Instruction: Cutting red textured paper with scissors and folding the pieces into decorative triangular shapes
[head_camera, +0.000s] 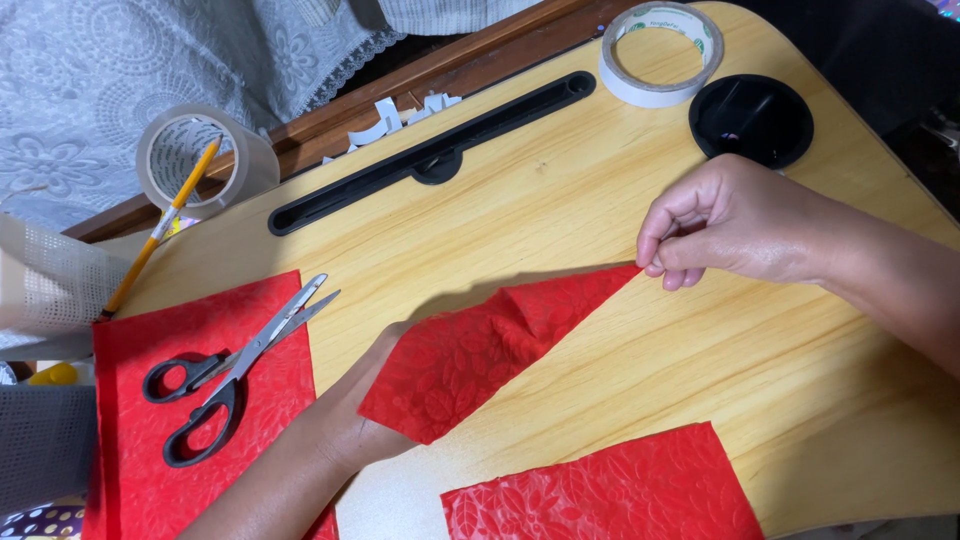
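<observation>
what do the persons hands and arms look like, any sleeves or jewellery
Both are bare. The right hand and its forearm show no sleeve, watch, bracelet or ring. The left hand and its forearm are also uncovered, with no sleeve or wristband in view; its fingers are mostly hidden under the red sheet, so rings there cannot be ruled out. No gloves on either hand.

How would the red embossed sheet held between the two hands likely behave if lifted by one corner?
The red sheet probably flops: it already bends between the right hand and left hand. It looks thin, so likely light. Its embossed texture may give some grip.
</observation>
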